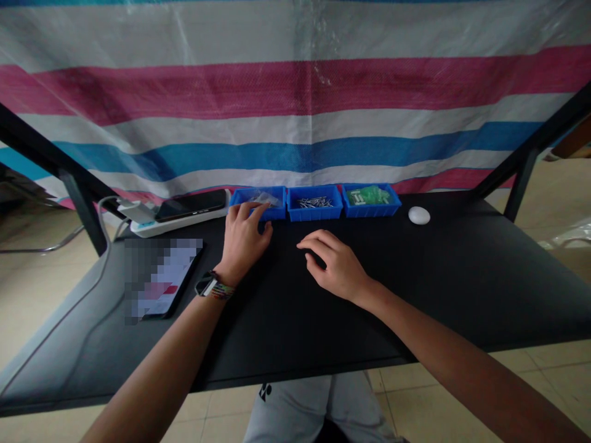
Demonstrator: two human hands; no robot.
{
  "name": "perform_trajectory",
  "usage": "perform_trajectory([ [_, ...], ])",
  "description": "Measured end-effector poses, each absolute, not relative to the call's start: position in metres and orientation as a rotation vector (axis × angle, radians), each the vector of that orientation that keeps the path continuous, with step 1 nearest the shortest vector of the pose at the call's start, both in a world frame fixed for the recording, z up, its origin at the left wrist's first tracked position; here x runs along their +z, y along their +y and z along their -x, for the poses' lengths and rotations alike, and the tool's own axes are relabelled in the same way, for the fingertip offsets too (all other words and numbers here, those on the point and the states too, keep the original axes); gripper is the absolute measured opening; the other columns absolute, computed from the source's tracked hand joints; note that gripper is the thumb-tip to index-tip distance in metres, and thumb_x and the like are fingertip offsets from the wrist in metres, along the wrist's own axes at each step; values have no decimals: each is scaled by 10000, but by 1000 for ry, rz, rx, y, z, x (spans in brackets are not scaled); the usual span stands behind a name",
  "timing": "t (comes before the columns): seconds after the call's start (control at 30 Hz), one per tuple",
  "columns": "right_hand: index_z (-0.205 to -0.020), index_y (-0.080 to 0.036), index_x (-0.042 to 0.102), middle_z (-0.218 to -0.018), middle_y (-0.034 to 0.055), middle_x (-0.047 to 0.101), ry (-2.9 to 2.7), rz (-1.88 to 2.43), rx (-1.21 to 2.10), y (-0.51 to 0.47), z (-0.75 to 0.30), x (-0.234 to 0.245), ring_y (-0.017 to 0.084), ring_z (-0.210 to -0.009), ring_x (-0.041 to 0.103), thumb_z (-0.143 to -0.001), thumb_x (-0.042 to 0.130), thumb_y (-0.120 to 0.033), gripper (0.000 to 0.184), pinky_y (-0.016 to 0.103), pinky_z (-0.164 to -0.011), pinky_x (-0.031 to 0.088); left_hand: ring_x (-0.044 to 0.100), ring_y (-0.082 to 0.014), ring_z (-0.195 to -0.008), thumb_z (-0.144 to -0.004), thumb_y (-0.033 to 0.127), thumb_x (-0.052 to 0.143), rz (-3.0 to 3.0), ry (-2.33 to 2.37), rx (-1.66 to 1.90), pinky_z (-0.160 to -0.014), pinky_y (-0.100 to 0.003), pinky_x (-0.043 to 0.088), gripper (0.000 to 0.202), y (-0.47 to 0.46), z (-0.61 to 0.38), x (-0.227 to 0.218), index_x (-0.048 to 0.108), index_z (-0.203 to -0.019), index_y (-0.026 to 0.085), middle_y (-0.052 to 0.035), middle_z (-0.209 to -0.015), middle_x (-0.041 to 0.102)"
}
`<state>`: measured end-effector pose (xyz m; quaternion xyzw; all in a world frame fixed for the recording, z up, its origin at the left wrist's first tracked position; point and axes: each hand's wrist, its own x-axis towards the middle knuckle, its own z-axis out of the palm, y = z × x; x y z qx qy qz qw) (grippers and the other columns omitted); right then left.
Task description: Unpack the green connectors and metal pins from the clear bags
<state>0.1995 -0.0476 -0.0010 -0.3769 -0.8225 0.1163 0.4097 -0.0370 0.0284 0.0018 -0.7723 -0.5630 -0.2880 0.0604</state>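
Note:
My left hand (244,237) reaches to the left blue bin (281,213), its fingertips over the near rim and the thumb apart from them. Clear plastic pieces or bags (265,197) lie in that bin; the fingers partly cover it. Whether a fingertip touches the plastic I cannot tell. My right hand (336,263) is over the black table, fingers loosely bent and thumb apart, with nothing in it. In front of it stands the middle blue bin (314,213), holding several metal screws or nails (316,202). The right blue bin (372,211) contains a green plastic bag (376,195) and small white pieces (357,197).
A dark phone (191,205) rests on a white power strip (182,224) with a plugged-in charger (137,211). A tablet-like device (168,277) lies on the left of the table (443,289). A white oval object (419,215) sits at the right. Behind hangs a striped sheet (305,86).

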Motion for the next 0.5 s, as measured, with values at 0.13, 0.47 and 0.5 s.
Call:
perform_trajectory([
  [0.13,-1169,-227,693,-1136,82,701,-2105,967,298,-46,-201,-3,236,-1098,685,-987,546,-71,282,416,-969,617,572,-420,-1286,-1014,308,526,2340,-1726,-581,-1081,-571,442,482,26,38,9,638,-1468,189,-181,-1368,674],
  [0.47,-1277,-262,662,-1256,87,668,-1966,1181,474,-36,-203,-14,245,-1114,697,-956,597,-118,358,431,-967,616,764,-296,-947,-956,259,626,2662,-1787,-341,-769,-361,556,198,-20,25,58,768,-1095,272,-79,-1108,808],
  [0.5,-1364,-261,619,-1326,108,632,-1916,1229,497,-33,-207,-16,249,-1113,698,-947,607,-129,438,439,-965,617,764,-277,-912,-982,313,622,2731,-1802,-436,-755,-347,561,215,-27,23,58,749,-1151,275,-65,-1068,808],
])
